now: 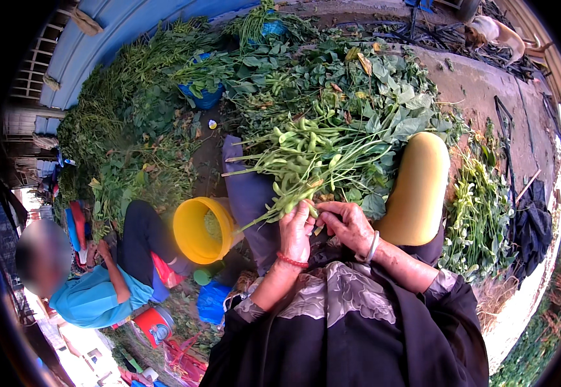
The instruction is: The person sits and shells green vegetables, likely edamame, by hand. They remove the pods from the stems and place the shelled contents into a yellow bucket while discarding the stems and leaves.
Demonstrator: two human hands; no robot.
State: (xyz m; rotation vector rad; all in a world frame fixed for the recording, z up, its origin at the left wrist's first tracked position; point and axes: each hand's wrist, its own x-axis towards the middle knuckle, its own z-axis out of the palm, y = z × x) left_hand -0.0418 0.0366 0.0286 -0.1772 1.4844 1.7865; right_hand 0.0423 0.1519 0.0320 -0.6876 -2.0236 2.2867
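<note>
Nearest us, a black jacket (351, 348) fills the lower edge. Above it, our left hand (295, 231) pinches a green pod (313, 211), and our right hand (350, 227) is just beside it, fingers curled; the detail is too small for us to tell whether they grip it too. The pod sits between the hands, at the near end of some podded stalks (306, 147) spread beyond. To our left stands a yellow bucket (185, 227), and past it sits a co-worker (97, 297) in a teal shirt. Further out, leafy plants (126, 116) surround a blue container (203, 97), with a dog (500, 40) at far right.
</note>
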